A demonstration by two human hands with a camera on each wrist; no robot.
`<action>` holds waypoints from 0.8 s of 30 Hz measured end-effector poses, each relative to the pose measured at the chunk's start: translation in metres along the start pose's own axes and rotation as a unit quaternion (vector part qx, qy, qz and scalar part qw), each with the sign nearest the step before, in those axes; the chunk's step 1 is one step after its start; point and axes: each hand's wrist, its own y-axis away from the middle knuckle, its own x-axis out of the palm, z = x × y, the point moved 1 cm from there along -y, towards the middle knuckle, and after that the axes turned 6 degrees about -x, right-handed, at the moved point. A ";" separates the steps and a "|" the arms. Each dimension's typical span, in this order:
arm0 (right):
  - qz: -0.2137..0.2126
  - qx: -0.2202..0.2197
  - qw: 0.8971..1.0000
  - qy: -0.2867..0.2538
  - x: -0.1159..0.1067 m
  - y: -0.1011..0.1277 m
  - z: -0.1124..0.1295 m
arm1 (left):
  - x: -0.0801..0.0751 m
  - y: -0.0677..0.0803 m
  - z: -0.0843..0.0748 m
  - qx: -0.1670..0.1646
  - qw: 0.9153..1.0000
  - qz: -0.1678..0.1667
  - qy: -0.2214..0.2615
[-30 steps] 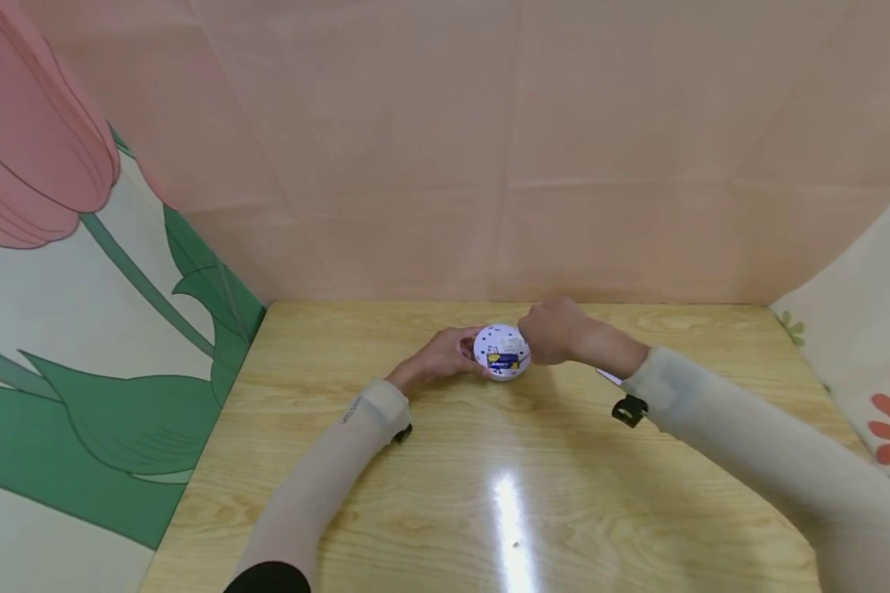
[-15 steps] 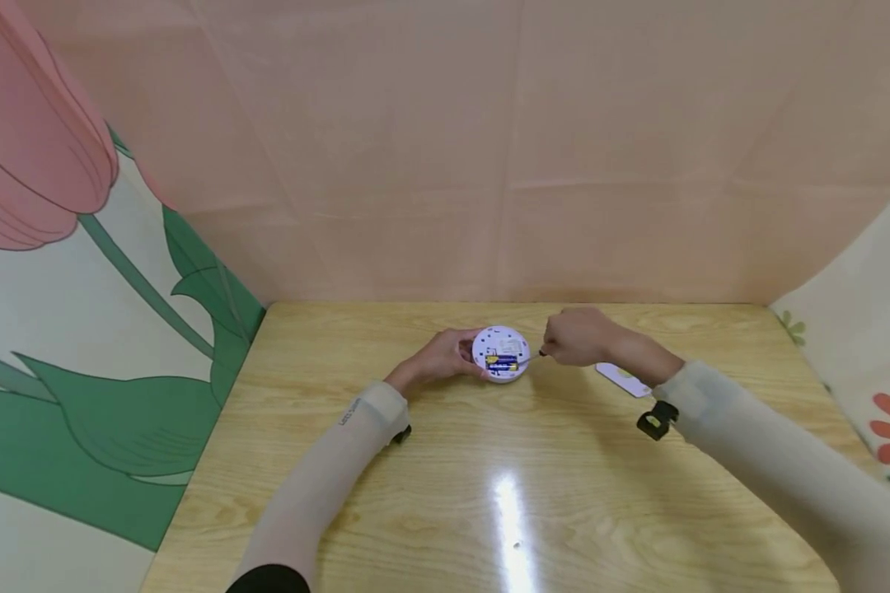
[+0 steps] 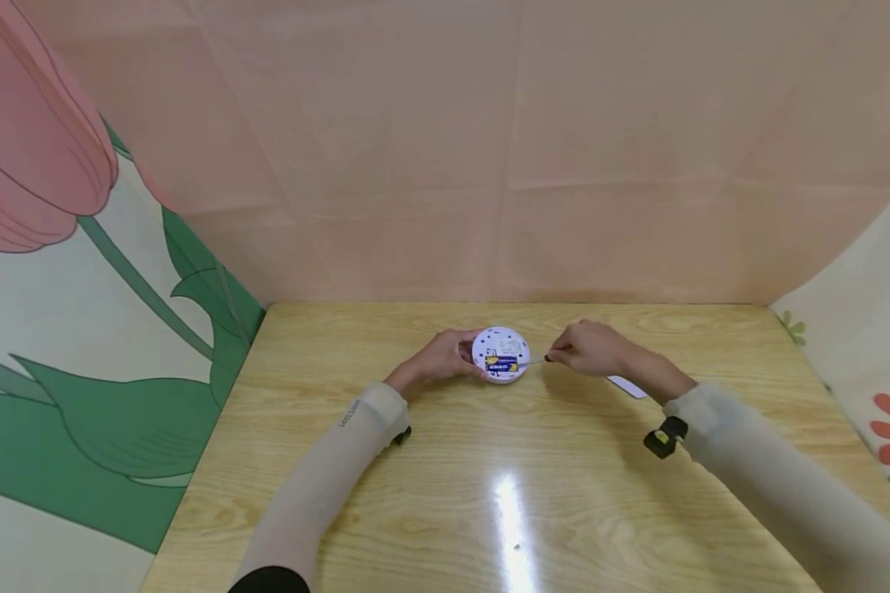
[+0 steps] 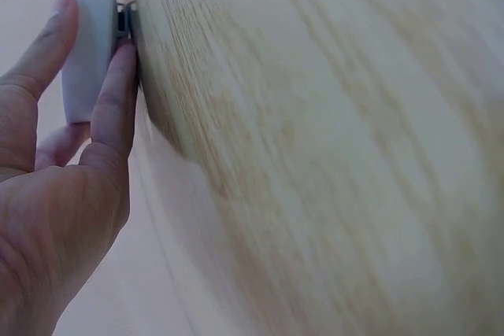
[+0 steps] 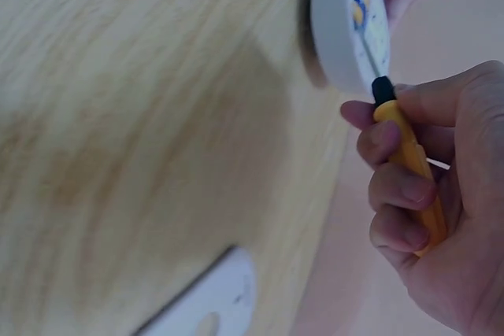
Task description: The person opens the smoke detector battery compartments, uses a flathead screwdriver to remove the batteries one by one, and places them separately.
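A round white device (image 3: 500,355) lies on the wooden table (image 3: 445,461) with a blue-and-yellow battery (image 3: 503,361) showing in its open top. My left hand (image 3: 445,356) grips its left rim, fingers and thumb round the white edge (image 4: 88,45). My right hand (image 3: 592,349) holds a yellow-handled screwdriver (image 5: 408,164), its thin shaft reaching onto the device's face (image 5: 364,25). A flat white cover piece (image 3: 626,385) lies on the table just behind my right wrist, and its corner (image 5: 206,303) shows in the right wrist view.
Pink fabric walls close off the back of the table, with flower-printed panels at the left (image 3: 81,329) and right (image 3: 875,362). A bright light reflection (image 3: 510,511) sits on the near tabletop. Black wrist-camera mounts (image 3: 662,436) hang under both sleeves.
My right hand has drawn back to the right from over the device, baring its battery and the screwdriver shaft. The right arm sank lower. My left hand stayed on the rim.
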 end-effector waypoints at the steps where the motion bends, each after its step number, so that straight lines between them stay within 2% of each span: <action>1: -0.003 0.001 1.000 -0.007 0.002 0.002 -0.002 | 0.000 0.000 0.000 0.000 1.000 0.000 0.001; 10: -0.027 -0.005 0.998 -0.059 0.015 0.010 -0.011 | 0.001 0.002 -0.001 0.004 1.000 -0.008 0.010; 18: -0.041 0.015 0.992 -0.123 0.026 0.015 -0.018 | 0.001 0.000 0.001 -0.004 1.000 -0.011 0.008; 24: -0.062 0.006 0.988 -0.143 0.033 0.016 -0.025 | 0.001 0.001 0.000 -0.012 1.000 -0.014 0.001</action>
